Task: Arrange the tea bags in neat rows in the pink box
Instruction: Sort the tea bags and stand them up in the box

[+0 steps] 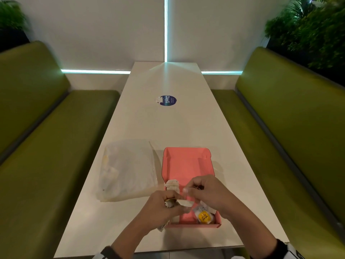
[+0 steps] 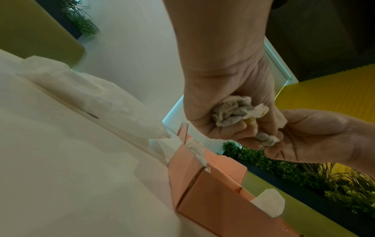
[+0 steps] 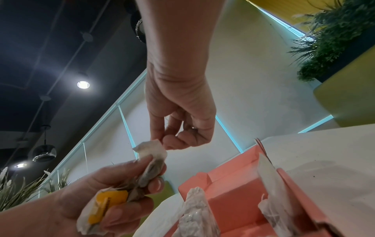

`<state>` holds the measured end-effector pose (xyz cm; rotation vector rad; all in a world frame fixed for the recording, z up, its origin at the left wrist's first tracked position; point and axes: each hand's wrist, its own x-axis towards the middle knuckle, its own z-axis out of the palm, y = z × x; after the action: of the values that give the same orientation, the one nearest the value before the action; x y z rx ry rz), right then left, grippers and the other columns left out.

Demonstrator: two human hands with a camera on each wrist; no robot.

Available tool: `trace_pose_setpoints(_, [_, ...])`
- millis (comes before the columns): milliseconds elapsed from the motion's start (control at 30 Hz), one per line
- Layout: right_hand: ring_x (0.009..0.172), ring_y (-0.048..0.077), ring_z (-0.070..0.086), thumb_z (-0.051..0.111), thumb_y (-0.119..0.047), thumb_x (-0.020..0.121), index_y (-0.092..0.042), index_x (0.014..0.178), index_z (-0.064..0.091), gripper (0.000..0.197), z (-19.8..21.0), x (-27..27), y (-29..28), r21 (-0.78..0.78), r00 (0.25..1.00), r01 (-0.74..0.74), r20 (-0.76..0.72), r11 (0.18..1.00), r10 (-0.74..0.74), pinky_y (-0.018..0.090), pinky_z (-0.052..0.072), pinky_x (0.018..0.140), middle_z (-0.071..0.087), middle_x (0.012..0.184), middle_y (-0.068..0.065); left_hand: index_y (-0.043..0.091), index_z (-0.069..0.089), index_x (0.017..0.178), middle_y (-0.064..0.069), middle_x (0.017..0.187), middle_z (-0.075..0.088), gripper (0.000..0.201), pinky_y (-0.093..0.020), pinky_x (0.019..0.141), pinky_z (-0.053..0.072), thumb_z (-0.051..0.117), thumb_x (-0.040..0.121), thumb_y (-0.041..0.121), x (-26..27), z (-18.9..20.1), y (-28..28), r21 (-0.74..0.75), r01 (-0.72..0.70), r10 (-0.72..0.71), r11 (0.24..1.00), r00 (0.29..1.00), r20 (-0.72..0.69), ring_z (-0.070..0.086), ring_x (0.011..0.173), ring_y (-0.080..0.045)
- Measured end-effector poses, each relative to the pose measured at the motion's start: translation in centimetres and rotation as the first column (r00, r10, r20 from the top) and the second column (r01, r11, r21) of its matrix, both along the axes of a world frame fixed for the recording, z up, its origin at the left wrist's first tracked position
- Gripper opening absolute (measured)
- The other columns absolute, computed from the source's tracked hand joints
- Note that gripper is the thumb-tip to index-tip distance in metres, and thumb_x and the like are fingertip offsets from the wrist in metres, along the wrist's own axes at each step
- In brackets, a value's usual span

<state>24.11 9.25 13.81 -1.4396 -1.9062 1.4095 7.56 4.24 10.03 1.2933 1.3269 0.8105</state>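
1. The left hand (image 1: 164, 206) clutched a crumpled bunch of tea bags (image 2: 233, 110) over the near left corner of the pink box (image 1: 186, 165), fingers curled tight round them, a yellow tag (image 3: 109, 202) poking out of the fist.
2. The right hand (image 1: 207, 191) hovered just beside it over the box's near half, thumb and forefinger pinched together on what looked like a thin string at the corner of one bag (image 3: 151, 149).
3. My read: she was teasing one bag free of the bunch. Best done by pulling slowly along the string while the left hand loosened slightly, so the paper did not tear.
4. Both wrists were raised clear of the table (image 1: 168, 124), knuckles up, fingers pointing down.
5. A few bags already lay in the box: some (image 1: 172, 185) along the left wall, others (image 1: 204, 215) in the near right corner. Most of the floor was still bare.
6. A white plastic bag (image 1: 127, 169) lay on the table left of the box.
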Motion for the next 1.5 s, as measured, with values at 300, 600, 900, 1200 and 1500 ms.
trace_pose_setpoints(300, [0.077,0.004,0.058,0.083,-0.027,0.066,-0.036,0.083,0.067,0.025,-0.2,0.1,-0.5,0.177,0.981,-0.182,0.098,0.967,0.167,0.023,0.050,0.072,0.064,0.087,-0.013,0.011,0.069,0.075,0.002,0.063,0.062,0.012,-0.026,0.065,0.043,0.069,0.079,0.022,-0.2,-0.9,0.3,0.042,-0.047,0.047,0.998,0.999,-0.009,0.055,0.061,-0.009])
trace_pose_setpoints(600, [0.080,-0.003,0.060,0.062,-0.028,0.088,-0.020,0.097,0.073,0.016,0.0,-0.1,-0.1,0.272,0.976,-0.206,0.124,0.940,0.178,0.017,0.048,0.075,0.068,0.082,-0.015,0.004,0.069,0.084,-0.001,0.059,0.048,0.040,-0.019,0.052,0.034,0.080,0.069,0.039,-0.6,-1.3,0.2,0.094,-0.047,0.041,0.994,0.997,0.061,0.040,0.052,-0.009])
trace_pose_setpoints(900, [0.070,0.020,0.061,0.070,-0.029,0.082,-0.018,0.089,0.076,0.015,1.0,0.4,0.1,0.255,0.961,-0.273,0.120,0.928,0.250,0.030,0.047,0.066,0.072,0.078,0.003,0.007,0.068,0.080,0.018,0.049,0.056,0.017,-0.009,0.050,0.038,0.080,0.067,0.005,-0.7,-0.5,-0.1,0.093,0.033,-0.040,0.995,0.996,0.077,0.048,0.047,0.006])
trace_pose_setpoints(1200, [0.071,-0.003,0.053,0.069,-0.024,0.083,-0.014,0.080,0.071,0.010,0.7,-0.2,0.1,0.300,0.985,-0.157,0.120,0.941,0.126,0.010,0.042,0.068,0.057,0.081,-0.013,0.028,0.073,0.070,0.005,0.070,0.067,0.021,-0.022,0.069,0.047,0.088,0.058,0.019,-1.0,-0.9,0.3,0.122,-0.080,0.070,0.989,0.994,0.084,0.060,0.069,-0.008])
trace_pose_setpoints(1500, [0.063,0.002,0.052,0.078,-0.027,0.072,-0.025,0.055,0.058,0.026,0.5,-0.4,0.4,0.242,0.992,-0.096,0.098,0.966,0.074,0.015,0.043,0.062,0.061,0.077,-0.004,0.012,0.073,0.079,-0.007,0.072,0.070,0.036,-0.031,0.064,0.051,0.090,0.052,0.028,-1.1,-1.0,0.4,0.100,-0.011,0.010,0.995,1.000,0.009,0.063,0.068,-0.013])
